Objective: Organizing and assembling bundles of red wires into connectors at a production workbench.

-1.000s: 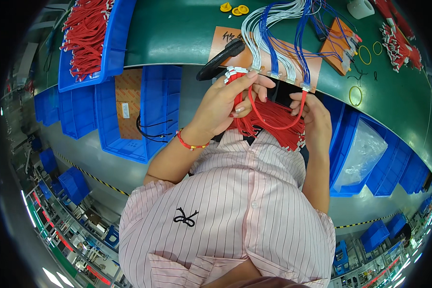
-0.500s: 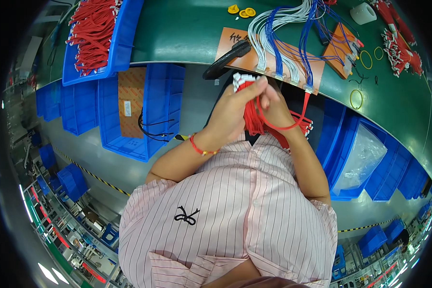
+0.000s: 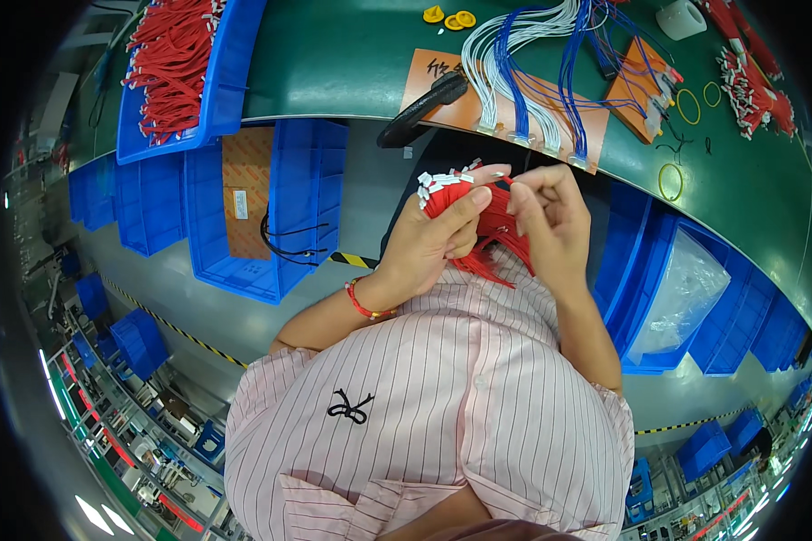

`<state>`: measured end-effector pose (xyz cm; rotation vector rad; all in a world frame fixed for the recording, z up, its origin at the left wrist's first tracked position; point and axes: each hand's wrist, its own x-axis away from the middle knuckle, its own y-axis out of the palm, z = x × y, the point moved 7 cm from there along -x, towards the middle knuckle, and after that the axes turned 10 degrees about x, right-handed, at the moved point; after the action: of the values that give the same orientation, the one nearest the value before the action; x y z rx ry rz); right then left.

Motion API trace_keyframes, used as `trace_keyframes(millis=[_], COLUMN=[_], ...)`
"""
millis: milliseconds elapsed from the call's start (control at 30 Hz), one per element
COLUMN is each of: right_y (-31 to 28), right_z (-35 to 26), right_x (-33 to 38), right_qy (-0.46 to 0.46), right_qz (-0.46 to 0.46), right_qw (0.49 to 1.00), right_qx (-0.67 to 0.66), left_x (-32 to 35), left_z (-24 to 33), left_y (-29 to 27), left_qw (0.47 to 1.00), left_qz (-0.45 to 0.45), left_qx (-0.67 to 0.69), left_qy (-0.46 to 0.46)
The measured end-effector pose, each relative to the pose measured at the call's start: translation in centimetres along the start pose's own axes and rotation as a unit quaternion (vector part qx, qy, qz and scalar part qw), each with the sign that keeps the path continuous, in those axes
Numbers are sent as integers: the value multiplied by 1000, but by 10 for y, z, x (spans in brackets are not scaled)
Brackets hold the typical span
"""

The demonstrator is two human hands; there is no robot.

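My left hand (image 3: pixel 435 236) is closed round a thick bundle of red cables (image 3: pixel 494 225), held in front of my body just below the bench edge. White connectors (image 3: pixel 444 183) cluster at the top of the bundle, beside my left thumb. Close by on the right, my right hand (image 3: pixel 555 221) pinches the end of one red cable between thumb and fingertips, near the left index fingertip. Beyond both hands, an orange board (image 3: pixel 431 74) on the bench carries white wires (image 3: pixel 483 86) and blue wires (image 3: pixel 570 90) that end in sockets along its near edge.
A blue bin of red cables (image 3: pixel 167 72) sits on the green bench (image 3: pixel 343 63) at left. A black handle-like piece (image 3: pixel 424 110) juts over the bench edge. Yellow rings (image 3: pixel 670 182), a white roll (image 3: pixel 681 20) and more red cables (image 3: pixel 756 95) lie right. Blue crates (image 3: pixel 302 207) stand below.
The red cable that ran to the right-hand socket of the board is off it. My right hand has moved right and away from the bundle, and both hands sit slightly lower.
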<state>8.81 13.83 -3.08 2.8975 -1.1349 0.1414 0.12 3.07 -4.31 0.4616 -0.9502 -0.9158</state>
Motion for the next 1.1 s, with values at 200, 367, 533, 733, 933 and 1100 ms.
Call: trace_keyframes(millis=[200,367,533,733,933,1100], right_y=[6,-24,-89,-81,-52,-48], right_z=[-33,-2,20,15,12,15], right_x=[10,26,37,27,9,6], right_qy=[-201,77,141,34,48,84], right_qz=[38,-142,-37,-32,-3,52], right_qw=[938,978,989,972,993,994], right_qx=[281,134,-1,-232,-106,-54], left_x=[-15,-31,-35,-34,-35,-36], left_z=[9,25,30,32,34,36], left_y=[13,0,-5,-4,-3,-1], left_qw=[999,994,988,982,976,975], left_qz=[-12,35,42,66,76,78], left_qx=[-27,-56,-108,-134,-153,-152], left_qy=[35,86,102,112,133,144])
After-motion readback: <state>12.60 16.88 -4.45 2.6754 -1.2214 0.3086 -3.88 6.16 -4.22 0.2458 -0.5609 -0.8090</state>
